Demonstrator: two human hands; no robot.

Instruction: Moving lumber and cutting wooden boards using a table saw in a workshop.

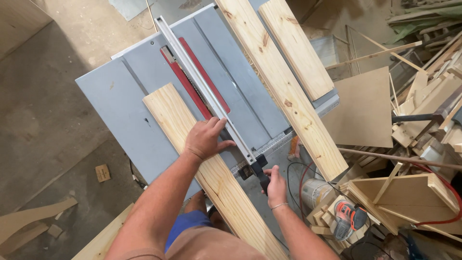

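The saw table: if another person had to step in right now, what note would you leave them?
Left hand: flat on the board, pressing it beside the fence.
Right hand: gripping the black fence handle at the table's near edge.
The board lies lengthwise on the saw table, left of the fence and the red insert. Its far end is whole; no cut shows.
Two more boards rest across the table's right side.
Left: the fence handle is still in hand, and the board is still uncut.
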